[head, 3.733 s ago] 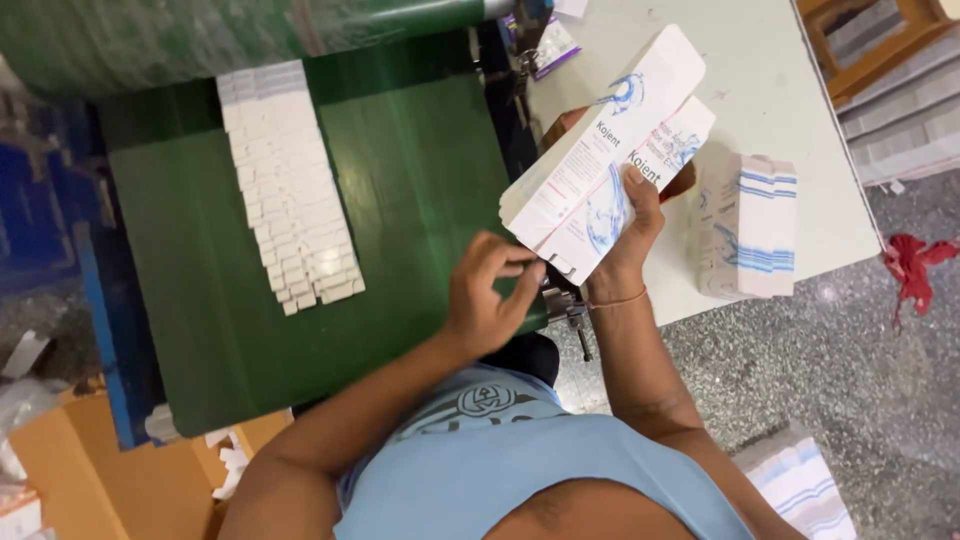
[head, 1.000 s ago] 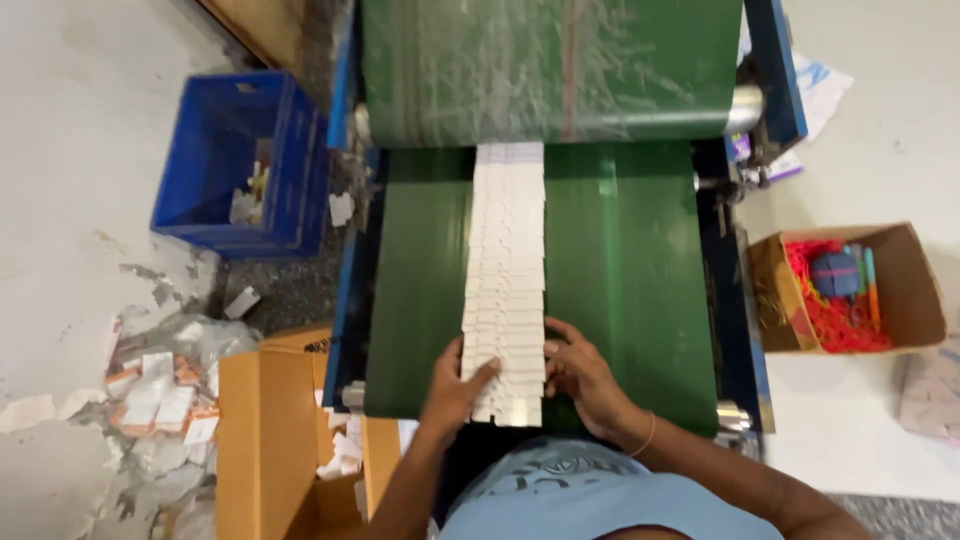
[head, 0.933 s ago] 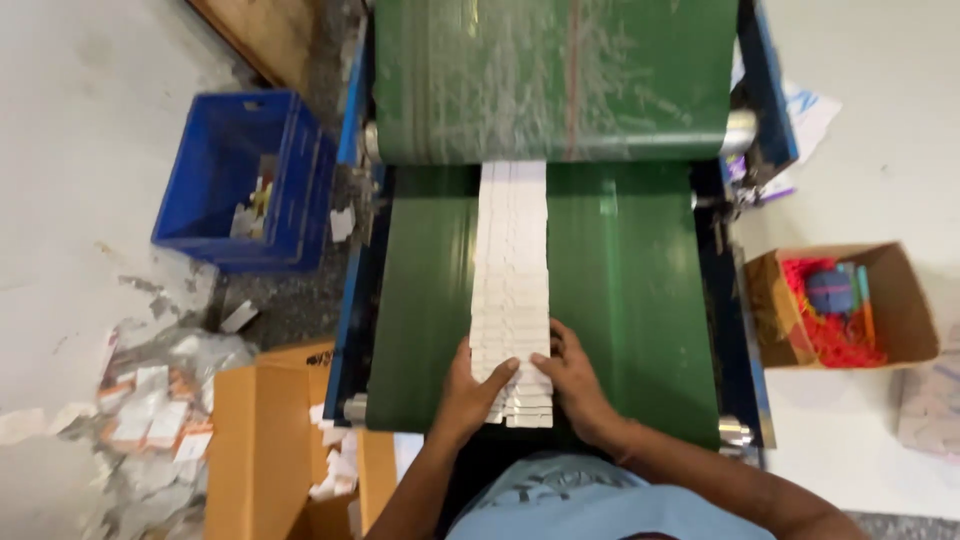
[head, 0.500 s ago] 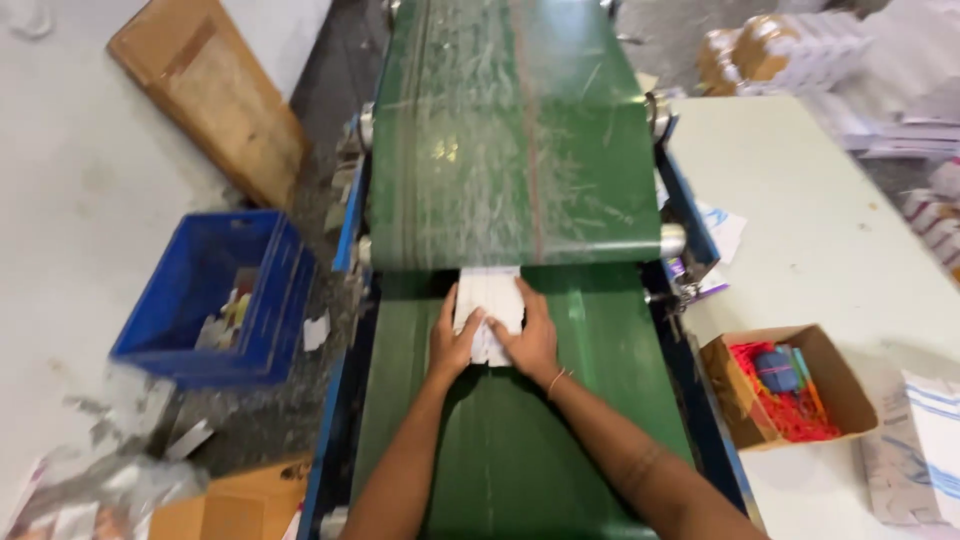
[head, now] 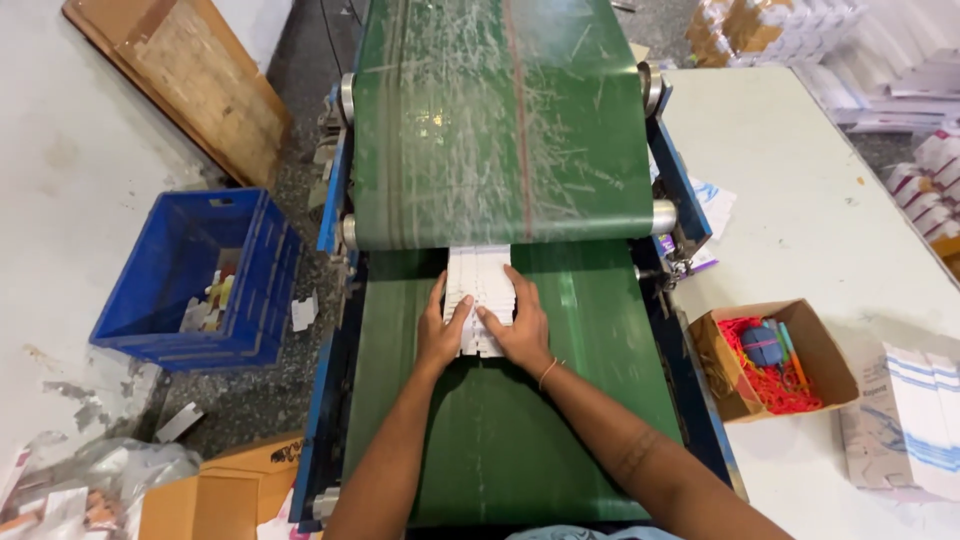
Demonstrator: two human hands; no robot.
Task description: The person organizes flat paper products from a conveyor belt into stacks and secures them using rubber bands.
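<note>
Head view, looking down a green conveyor belt (head: 560, 400); a row of overlapping white flat cartons (head: 478, 300) lay along the middle of the belt, its far end tucked under a second, scratched green belt (head: 500, 120) that passed over a roller (head: 662, 215); the left hand (head: 442, 335) lay flat against the left edge of the row, fingers (head: 458, 312) reaching onto the cartons, grip open and pressing rather than clasping; the right hand (head: 520, 325) lay flat on the right side of the row, palm down, grip likewise open, with a thin bracelet (head: 547, 373) at the wrist; both forearms stretched out from the bottom of the frame over the belt; left of the blue machine frame (head: 335, 200) stood a blue plastic crate (head: 195, 280) holding a few scraps, on a grey floor (head: 80, 200); a wooden board (head: 180, 80) leaned beyond the crate; brown cardboard (head: 215, 495) lay at the lower left; to the right stood a white worktop (head: 810, 180), bearing a small open cardboard box (head: 835, 360) with red bands and pens inside, and just beside it a bundle of white cartons with blue stripes (head: 915, 420); further stacks of packed cartons (head: 780, 25) lay at the upper right.
</note>
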